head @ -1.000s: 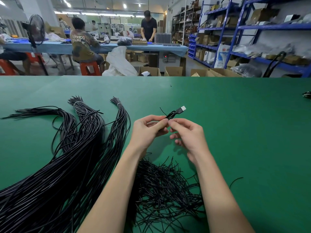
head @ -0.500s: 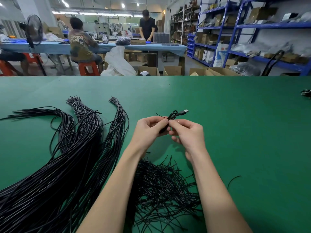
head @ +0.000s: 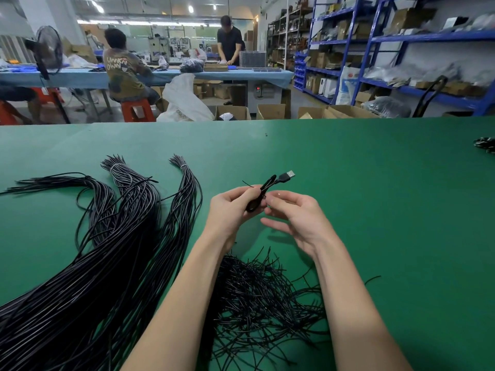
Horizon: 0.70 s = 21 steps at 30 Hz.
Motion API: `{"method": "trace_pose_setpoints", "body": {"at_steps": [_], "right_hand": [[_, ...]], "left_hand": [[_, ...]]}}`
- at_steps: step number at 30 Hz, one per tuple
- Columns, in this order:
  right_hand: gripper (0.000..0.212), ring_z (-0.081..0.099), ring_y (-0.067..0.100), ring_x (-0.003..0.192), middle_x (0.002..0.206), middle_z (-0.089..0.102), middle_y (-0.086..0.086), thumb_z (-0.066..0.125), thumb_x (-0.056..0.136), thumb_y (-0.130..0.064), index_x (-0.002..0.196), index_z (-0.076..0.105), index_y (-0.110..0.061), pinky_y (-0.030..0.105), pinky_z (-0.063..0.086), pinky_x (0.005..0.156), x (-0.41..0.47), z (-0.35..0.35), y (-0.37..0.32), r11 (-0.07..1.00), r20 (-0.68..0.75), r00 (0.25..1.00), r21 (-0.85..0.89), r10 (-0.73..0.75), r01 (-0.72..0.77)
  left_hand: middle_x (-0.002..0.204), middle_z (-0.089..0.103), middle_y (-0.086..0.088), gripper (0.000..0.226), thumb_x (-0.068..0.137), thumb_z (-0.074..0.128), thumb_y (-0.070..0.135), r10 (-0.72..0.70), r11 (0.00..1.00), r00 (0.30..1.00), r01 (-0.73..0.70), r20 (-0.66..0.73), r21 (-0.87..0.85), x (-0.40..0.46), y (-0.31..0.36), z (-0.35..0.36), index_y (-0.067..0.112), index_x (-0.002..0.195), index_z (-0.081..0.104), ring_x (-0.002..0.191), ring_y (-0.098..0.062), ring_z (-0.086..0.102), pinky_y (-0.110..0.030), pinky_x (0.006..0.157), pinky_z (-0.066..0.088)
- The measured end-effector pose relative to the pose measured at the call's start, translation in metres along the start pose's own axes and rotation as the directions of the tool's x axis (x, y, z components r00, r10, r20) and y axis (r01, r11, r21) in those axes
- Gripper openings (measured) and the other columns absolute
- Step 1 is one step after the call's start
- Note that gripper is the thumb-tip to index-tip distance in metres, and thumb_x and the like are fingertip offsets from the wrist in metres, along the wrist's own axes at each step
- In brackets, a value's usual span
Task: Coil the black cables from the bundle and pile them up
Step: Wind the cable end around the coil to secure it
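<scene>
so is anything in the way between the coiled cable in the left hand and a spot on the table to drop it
Nothing visible. The left hand grips the coiled cable above bare green table; the right hand beside it is open.

matt green table (head: 375, 196), glossy black cables (head: 80, 290)
</scene>
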State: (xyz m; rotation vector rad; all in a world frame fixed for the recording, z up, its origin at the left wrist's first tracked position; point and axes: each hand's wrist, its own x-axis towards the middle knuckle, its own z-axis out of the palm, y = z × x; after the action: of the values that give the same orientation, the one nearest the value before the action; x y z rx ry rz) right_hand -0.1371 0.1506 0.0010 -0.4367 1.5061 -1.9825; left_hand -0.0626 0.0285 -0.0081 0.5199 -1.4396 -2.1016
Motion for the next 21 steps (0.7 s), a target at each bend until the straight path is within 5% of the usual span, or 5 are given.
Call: {"method": "trace_pose_setpoints", "body": {"at_steps": [7,11,16,21], "right_hand": [[0.015,0.070,0.013,0.076,0.089,0.076,0.009,0.067,0.090,0.007,0.100,0.069,-0.003,0.034,0.064,0.073,-0.003,-0.006,-0.004,1.000,0.110,0.994,-0.001,0.008,-0.007],[0.009,0.061,0.008,0.064,0.077,0.072,0.000,0.068,0.092,0.000,0.097,0.071,-0.007,0.022,0.058,0.060,0.000,-0.005,-0.007,0.999,0.020,1.000,-0.040,-0.018,0.019],[0.029,0.068,0.008,0.070,0.087,0.074,0.004,0.079,0.074,-0.011,0.102,0.072,-0.008,0.022,0.059,0.064,0.001,-0.005,-0.004,0.972,0.090,0.996,0.233,-0.006,-0.015],[0.009,0.070,0.009,0.067,0.085,0.076,0.005,0.072,0.088,-0.006,0.096,0.073,-0.010,0.021,0.059,0.061,0.005,0.006,0.005,0.902,0.045,0.999,0.429,0.032,-0.048]], "left_hand": [[0.085,0.073,-0.013,0.009,0.092,0.067,0.006,-0.027,0.997,1.000,0.028,0.006,-0.066,-0.003,0.002,0.004,0.002,0.094,0.075,0.073,-0.013,0.069,-0.022,0.071,0.058],[0.091,0.072,-0.015,0.008,0.090,0.067,0.002,-0.025,0.992,1.000,0.025,0.000,-0.122,-0.004,0.002,0.007,0.000,0.092,0.075,0.072,-0.015,0.069,-0.025,0.075,0.060],[0.085,0.075,-0.013,0.009,0.090,0.067,0.001,-0.025,0.977,0.999,0.019,-0.025,-0.214,-0.004,0.004,0.011,0.001,0.096,0.074,0.072,-0.014,0.071,-0.025,0.077,0.060],[0.084,0.076,-0.010,0.011,0.090,0.066,0.002,-0.024,0.972,1.000,0.021,-0.011,-0.235,-0.006,0.005,0.014,0.007,0.095,0.075,0.073,-0.011,0.072,-0.019,0.069,0.057]]}}
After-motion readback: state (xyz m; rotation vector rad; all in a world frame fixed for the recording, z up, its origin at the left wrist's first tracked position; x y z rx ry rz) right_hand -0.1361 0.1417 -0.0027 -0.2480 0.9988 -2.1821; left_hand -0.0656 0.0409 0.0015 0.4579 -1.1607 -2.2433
